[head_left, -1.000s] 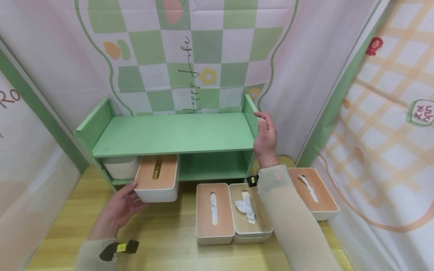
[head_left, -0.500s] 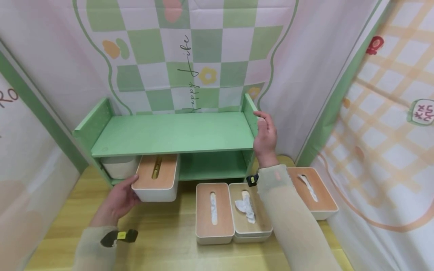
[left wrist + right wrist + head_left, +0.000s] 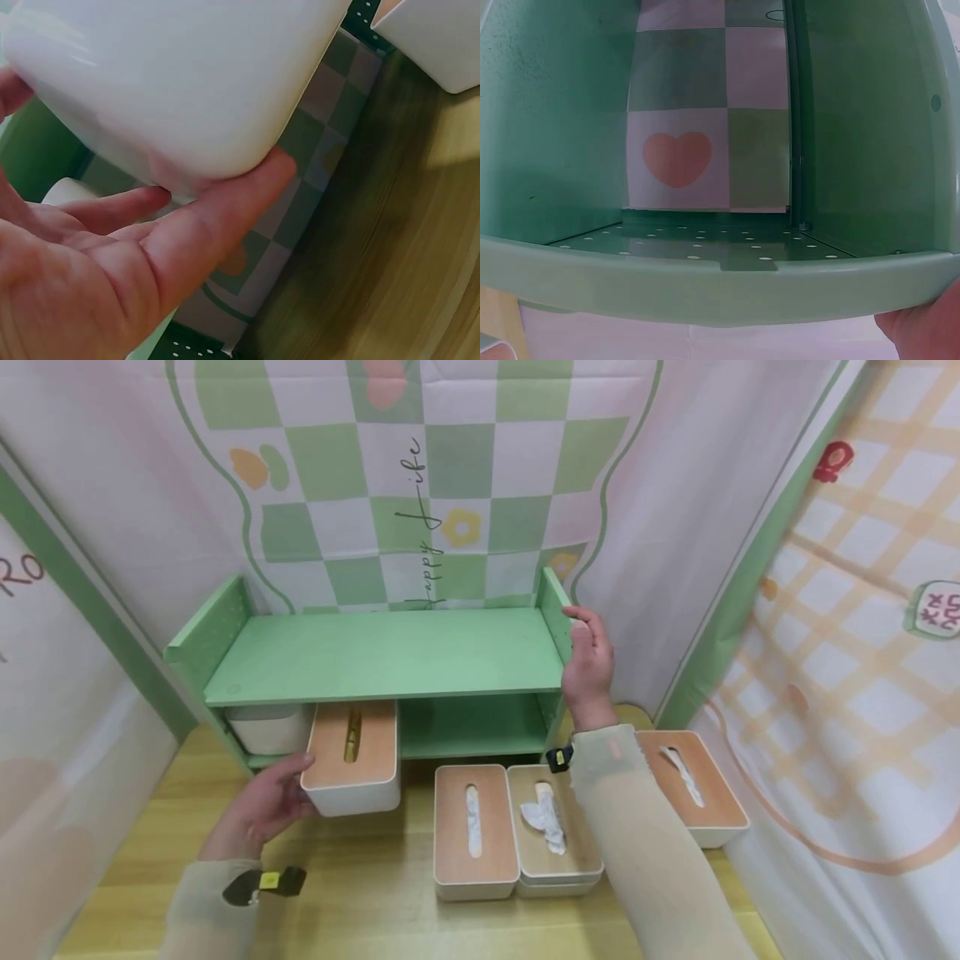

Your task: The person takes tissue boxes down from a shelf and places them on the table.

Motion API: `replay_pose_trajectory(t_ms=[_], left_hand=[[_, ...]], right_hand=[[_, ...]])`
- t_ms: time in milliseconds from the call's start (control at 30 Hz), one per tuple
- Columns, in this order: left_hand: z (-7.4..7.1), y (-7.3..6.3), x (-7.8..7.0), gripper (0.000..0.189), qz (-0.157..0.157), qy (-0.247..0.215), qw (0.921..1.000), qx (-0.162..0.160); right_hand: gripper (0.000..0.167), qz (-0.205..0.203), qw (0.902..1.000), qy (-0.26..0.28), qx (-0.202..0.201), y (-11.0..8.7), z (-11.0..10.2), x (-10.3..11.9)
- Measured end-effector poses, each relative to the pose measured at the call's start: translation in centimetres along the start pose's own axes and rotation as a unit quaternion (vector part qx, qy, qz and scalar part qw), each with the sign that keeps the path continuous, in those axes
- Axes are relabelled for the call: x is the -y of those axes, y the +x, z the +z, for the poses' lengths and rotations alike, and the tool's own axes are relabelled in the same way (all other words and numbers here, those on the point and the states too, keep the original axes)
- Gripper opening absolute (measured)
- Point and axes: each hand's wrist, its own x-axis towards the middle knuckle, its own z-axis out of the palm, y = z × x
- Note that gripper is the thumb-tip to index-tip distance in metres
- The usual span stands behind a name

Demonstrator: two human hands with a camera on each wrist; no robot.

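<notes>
My left hand (image 3: 273, 797) grips the near left corner of a white tissue box (image 3: 377, 747) with a wood-look lid and a slot. This box juts out of the lower level of a green two-tier shelf (image 3: 390, 652). In the left wrist view, fingers (image 3: 217, 225) reach against the underside of the white box (image 3: 180, 82), and its lid is out of sight. My right hand (image 3: 588, 672) holds the shelf's right side panel near its upper front edge. The right wrist view shows the panel's edge (image 3: 720, 289) with part of that hand (image 3: 930, 330) beside it.
A white container (image 3: 268, 729) sits in the shelf's lower left. Two tissue boxes, one orange-lidded (image 3: 450, 827) and one paler-lidded (image 3: 577, 852), stand side by side on the wooden table (image 3: 337, 893). Another tissue box (image 3: 712, 777) is right of my forearm. Printed curtains enclose the back and sides.
The gripped tissue box has shifted slightly right and toward me since half a second ago, after a small leftward shift before. My left hand moved with it. My right hand stays on the panel.
</notes>
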Motion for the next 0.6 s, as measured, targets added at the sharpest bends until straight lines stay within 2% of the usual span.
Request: replay_pose_trajectory(t_ms=[367, 600], left_hand=[[0.4, -0.9, 0.7, 0.067, 0.011, 0.014, 0.9998, 0.008], [0.5, -2.0, 1.4, 0.067, 0.018, 0.022, 0.9991, 0.032]], right_hand=[[0.040, 0.009, 1.0000, -0.001, 0.001, 0.1, -0.1, 0.0], [0.041, 0.005, 1.0000, -0.001, 0.000, -0.1, 0.0, 0.2]])
